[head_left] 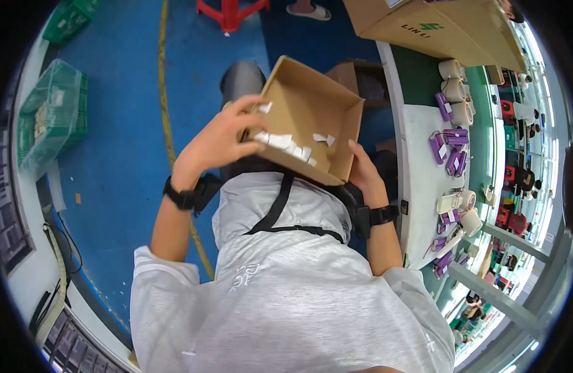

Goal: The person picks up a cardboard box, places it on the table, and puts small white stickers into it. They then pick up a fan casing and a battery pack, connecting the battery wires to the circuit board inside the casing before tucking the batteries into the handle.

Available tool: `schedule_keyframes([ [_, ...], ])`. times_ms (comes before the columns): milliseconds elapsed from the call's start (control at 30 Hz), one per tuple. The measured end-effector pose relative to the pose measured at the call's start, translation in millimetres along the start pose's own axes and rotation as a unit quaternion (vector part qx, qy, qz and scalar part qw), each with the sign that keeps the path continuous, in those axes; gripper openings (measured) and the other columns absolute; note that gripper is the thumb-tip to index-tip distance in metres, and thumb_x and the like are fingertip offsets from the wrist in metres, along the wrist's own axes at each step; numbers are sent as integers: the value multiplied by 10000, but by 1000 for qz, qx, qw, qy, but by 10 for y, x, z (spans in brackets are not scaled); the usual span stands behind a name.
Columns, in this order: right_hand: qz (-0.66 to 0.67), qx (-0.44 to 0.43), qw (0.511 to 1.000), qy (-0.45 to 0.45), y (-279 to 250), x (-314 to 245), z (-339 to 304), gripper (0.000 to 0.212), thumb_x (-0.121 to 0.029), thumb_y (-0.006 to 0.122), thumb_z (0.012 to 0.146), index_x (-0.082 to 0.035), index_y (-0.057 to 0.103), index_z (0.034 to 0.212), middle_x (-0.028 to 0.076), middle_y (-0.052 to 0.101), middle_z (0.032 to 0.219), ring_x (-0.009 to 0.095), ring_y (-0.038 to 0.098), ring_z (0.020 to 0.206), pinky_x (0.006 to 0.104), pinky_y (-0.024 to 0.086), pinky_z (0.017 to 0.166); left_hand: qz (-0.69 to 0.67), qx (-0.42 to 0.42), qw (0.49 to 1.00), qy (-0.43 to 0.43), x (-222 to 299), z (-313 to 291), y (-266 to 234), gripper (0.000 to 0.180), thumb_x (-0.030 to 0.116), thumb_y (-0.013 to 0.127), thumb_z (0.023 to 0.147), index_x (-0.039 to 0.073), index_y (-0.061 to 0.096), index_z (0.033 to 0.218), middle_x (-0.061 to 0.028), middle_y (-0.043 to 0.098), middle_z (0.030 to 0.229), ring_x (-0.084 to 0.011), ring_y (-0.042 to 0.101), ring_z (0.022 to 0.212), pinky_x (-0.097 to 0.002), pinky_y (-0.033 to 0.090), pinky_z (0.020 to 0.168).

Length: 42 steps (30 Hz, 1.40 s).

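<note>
Fingers of the left hand (218, 138) curve over the near-left side of an open cardboard box (308, 102), forefinger and thumb apart; a white slip (265, 107) shows at the fingertips, but whether it is pinched cannot be told. Inside the tilted box, held above the lap, white pieces (285, 147) cluster along the left side, and a couple more lie toward the right. The sorting by hand appears partway: pieces are already in the box, while how many are left is unclear. Fingers of the right hand (365, 171) clamp the box's right wall. Farther right, a desk (422, 205) carries purple packs (456, 137), untouched by either hand.
</note>
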State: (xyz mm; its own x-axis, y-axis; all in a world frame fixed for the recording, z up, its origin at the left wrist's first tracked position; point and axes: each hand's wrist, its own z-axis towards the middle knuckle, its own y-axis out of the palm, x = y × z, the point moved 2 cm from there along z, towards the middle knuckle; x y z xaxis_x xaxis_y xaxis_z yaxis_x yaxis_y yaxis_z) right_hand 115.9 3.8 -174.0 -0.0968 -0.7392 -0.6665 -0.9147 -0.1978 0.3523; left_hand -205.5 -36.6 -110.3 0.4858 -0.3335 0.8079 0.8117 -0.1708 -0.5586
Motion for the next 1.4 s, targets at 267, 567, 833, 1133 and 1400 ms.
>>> schedule_keyframes([
  [267, 79, 281, 951, -102, -736, -12, 532, 671, -448, 681, 833, -84, 451, 1349, 90, 529, 1300, 252, 520, 1179, 413, 426, 994, -113, 139, 974, -138, -1132, 671, 1132, 411, 106, 712, 774, 60, 608, 1169, -173, 555, 1231, -286, 608, 1022, -364, 505, 843],
  [567, -148, 603, 745, -246, -2538, -729, 2046, 844, -428, 757, 752, -42, 362, 1390, 189, 507, 1305, 338, 556, 1120, 433, 500, 869, -292, 44, 943, -154, -1039, 1078, 1485, 330, 101, 686, 796, 25, 629, 1111, -180, 638, 1018, -329, 630, 971, -367, 512, 839],
  [833, -591, 653, 468, -71, -1835, -1038, 2612, 1044, -295, 830, 679, -115, 146, 1448, 221, 491, 1296, 431, 531, 1142, 510, 458, 925, -335, 27, 910, -242, -1054, 952, 1284, 267, 93, 663, 814, 7, 626, 1064, -187, 612, 1072, -379, 598, 987, -409, 494, 880],
  [1133, -653, 633, 403, -98, -2018, -1090, 2531, 1058, -302, 836, 661, -132, 160, 1457, 224, 483, 1310, 427, 539, 1124, 511, 441, 931, -354, 31, 899, -255, -1087, 914, 1232, 256, 78, 656, 816, 1, 621, 1058, -188, 611, 1058, -383, 597, 992, -416, 496, 868],
  [1400, -613, 658, 401, -174, -1551, -1077, 2147, 972, -350, 823, 678, -86, 272, 1435, 212, 522, 1293, 411, 566, 1091, 507, 457, 894, -323, 37, 926, -194, -1017, 906, 1349, 294, 83, 673, 796, -8, 614, 1069, -201, 609, 1058, -373, 595, 1005, -403, 495, 868],
])
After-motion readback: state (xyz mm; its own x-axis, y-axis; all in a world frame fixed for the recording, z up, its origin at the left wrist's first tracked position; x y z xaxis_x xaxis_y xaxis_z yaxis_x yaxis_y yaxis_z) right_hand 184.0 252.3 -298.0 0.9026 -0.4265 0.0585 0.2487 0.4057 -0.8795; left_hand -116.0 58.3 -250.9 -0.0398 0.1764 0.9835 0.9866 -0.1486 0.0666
